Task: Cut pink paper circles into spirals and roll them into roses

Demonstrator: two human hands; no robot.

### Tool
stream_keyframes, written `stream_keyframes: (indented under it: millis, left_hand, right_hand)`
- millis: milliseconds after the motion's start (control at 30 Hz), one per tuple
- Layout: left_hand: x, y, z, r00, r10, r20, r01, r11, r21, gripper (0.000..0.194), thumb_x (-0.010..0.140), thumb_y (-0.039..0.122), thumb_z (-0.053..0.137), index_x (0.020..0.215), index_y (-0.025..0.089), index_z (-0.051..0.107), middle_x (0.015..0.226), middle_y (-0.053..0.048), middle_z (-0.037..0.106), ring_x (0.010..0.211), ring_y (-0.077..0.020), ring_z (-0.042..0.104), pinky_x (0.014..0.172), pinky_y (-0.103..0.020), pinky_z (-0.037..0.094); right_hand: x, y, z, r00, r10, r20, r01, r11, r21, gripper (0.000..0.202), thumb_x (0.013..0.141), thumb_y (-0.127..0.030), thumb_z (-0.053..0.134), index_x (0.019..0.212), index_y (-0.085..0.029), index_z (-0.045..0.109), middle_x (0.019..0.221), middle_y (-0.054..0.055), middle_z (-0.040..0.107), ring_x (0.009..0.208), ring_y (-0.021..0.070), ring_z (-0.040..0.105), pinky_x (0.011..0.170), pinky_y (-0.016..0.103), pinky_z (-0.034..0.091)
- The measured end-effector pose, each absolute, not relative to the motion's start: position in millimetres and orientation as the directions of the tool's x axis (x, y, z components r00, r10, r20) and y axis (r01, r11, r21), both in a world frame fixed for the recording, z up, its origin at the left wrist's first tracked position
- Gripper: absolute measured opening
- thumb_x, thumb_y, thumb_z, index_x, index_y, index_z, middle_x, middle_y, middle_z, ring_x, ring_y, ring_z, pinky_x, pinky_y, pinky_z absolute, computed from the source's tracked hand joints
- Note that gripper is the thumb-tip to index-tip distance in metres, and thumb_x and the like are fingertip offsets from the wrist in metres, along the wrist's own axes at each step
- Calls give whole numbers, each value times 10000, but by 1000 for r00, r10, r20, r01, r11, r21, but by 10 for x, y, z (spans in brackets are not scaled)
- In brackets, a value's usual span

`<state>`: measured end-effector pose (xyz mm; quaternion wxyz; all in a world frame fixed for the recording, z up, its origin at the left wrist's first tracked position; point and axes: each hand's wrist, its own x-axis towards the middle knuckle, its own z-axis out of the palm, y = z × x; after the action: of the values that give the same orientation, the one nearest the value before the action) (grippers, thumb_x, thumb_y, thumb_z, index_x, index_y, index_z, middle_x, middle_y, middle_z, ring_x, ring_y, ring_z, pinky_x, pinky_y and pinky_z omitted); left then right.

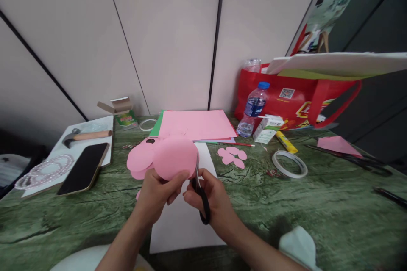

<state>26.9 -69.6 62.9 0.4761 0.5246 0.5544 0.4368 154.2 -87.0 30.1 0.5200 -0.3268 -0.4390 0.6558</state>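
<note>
Head view: in the middle of the frame, round pink paper [175, 157] is pinched by the left hand [155, 192]. Black-handled scissors [203, 194] are held in the right hand [213, 192], with the blades at the paper's right edge. A white sheet [184, 230] is spread below both hands. Just right of the middle, a pink flower shape [232, 153] is laid on the green table [254, 207]. A phone [84, 168] is seen at the left.
</note>
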Motion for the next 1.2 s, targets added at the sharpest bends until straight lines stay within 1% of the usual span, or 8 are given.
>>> stream_keyframes:
  millis: [233,533,700,767,933,1067,1133,1200]
  left_hand:
    - [246,-697,610,15,999,-43,105,41,994,387,651,344,646,390,148,437,328,56,357,317,-32,275,333,-190,194]
    - [233,-697,656,15,1000,-2,58,1,998,403,680,309,634,385,148,412,327,64,346,311,-22,276,330,-180,199]
    - [237,-690,633,119,992,-51,-26,55,998,341,735,370,584,496,133,527,428,23,498,291,-57,403,306,-190,276]
    - [243,-687,624,122,991,-62,-27,65,997,344,725,372,595,489,128,542,439,14,519,288,-59,412,305,-193,289]
    - [251,-692,648,38,998,-44,68,42,997,373,655,329,653,382,135,487,318,42,418,271,-30,316,301,-178,217]
    - [255,-706,678,61,997,-57,102,50,993,361,633,317,652,370,138,483,281,52,377,264,-29,292,300,-177,178]
    - [256,-711,682,75,996,-56,105,48,993,366,640,320,647,369,138,480,273,53,370,265,-30,292,304,-176,180]
    - [255,-713,680,83,995,-60,105,51,993,376,648,327,643,368,138,478,272,53,367,268,-32,300,309,-175,190]
  right_hand:
    - [1532,-878,282,-215,977,11,-354,-68,-933,371,589,-360,748,804,-200,491,518,-78,480,475,70,372,447,198,310]
    - [1534,-893,275,-201,979,-18,-327,-85,-941,306,631,-375,704,777,-194,505,437,-99,463,398,69,432,454,215,396]
    - [1513,-891,255,-222,975,-22,-309,-91,-947,331,618,-384,713,782,-194,498,462,-79,513,397,79,452,423,205,371]
    - [1502,-894,251,-240,971,-19,-318,-97,-943,356,605,-401,722,773,-194,485,477,-71,525,403,80,447,422,207,362]
    - [1513,-889,266,-266,964,15,-347,-81,-934,418,588,-382,753,846,-202,478,556,-65,527,477,82,437,457,203,335]
    - [1542,-873,318,-239,970,49,-367,-43,-929,424,586,-346,769,871,-193,495,635,-54,512,563,86,434,525,210,343]
    - [1547,-874,339,-225,973,57,-375,-32,-927,408,590,-338,771,854,-190,498,660,-48,512,596,92,445,567,219,353]
    - [1545,-882,350,-224,973,58,-373,-31,-927,397,592,-345,767,839,-191,498,660,-48,500,600,95,435,563,220,344]
